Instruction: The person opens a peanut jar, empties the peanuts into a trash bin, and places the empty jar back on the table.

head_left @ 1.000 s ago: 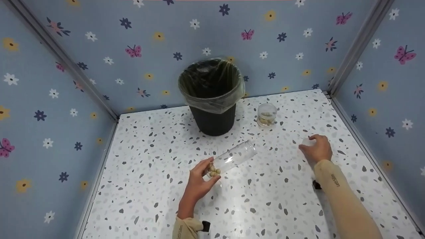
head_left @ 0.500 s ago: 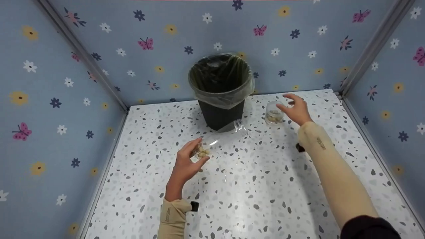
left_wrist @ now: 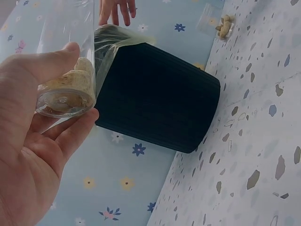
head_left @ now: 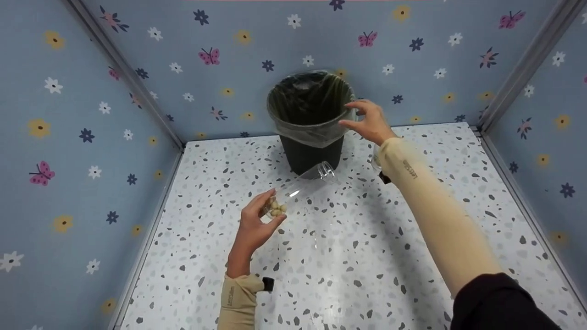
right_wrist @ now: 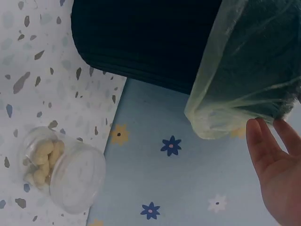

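Observation:
My left hand (head_left: 256, 224) grips a clear bottle (head_left: 300, 184) near its base, thumb on one side and fingers on the other. The bottle leans, its open-looking neck toward the bin. Pale beige nut-like pieces (head_left: 276, 210), perhaps peanuts, lie at its bottom. My right hand (head_left: 372, 123) is at the right rim of a dark bin (head_left: 309, 155) lined with a see-through bag (head_left: 316, 134). Its thumb and fingers are spread and curved, with nothing visible between them. In the right wrist view the fingertips (right_wrist: 254, 129) are close to the bag; touching or apart, I cannot tell.
A clear round jar (right_wrist: 80, 179) with similar pieces inside stands right of the bin, mostly behind my right sleeve (head_left: 412, 169) in the head view. Blue flowered panels (head_left: 229, 68) enclose the speckled white tabletop (head_left: 348, 256) at the back and sides.
My right hand has moved from the right side of the table, where it held a small whitish item, past the jar to the bin's rim. The left hand and bottle have shifted slightly forward and left.

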`<state>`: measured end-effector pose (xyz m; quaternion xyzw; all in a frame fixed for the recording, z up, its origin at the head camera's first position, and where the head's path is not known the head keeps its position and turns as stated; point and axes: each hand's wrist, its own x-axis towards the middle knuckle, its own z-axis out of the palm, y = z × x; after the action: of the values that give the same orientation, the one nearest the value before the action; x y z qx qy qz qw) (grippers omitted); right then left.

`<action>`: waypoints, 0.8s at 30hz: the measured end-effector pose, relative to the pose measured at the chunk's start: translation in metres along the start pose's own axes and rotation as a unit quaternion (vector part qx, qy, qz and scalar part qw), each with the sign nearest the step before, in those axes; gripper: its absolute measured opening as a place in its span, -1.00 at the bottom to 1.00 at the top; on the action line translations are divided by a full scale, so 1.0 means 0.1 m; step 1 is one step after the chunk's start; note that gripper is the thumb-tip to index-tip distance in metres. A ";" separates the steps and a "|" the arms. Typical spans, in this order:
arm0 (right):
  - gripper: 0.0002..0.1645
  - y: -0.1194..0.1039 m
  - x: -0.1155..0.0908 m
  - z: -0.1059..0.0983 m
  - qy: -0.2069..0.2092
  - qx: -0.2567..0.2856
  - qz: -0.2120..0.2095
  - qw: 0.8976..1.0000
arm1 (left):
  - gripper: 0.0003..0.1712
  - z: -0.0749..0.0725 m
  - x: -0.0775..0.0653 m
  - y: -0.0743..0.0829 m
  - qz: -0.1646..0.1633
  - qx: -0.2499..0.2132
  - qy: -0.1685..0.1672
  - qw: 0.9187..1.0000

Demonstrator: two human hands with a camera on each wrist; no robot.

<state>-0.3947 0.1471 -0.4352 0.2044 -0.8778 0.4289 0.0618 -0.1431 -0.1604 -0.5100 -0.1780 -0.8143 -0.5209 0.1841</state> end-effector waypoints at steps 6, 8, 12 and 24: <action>-0.33 0.01 0.00 0.06 0.029 0.005 0.002 1.000 | -0.23 -0.03 0.01 -0.33 -0.009 -0.003 0.008 1.000; -0.34 0.01 0.00 0.09 0.037 0.007 0.001 0.999 | -0.23 -0.10 0.06 -0.37 -0.006 0.004 0.008 1.000; -0.35 0.01 0.03 0.12 0.049 0.014 0.001 0.999 | -0.24 -0.33 0.29 -0.34 0.004 0.047 -0.002 0.999; -0.31 0.04 -0.02 0.16 0.055 0.046 -0.004 0.997 | -0.23 -1.10 1.45 -0.02 -0.030 0.158 -0.054 0.986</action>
<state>-0.3937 0.1373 -0.4488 0.1871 -0.8516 0.4788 0.1021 -0.2572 -0.2476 -0.3989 -0.1503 -0.8998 -0.3810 0.1503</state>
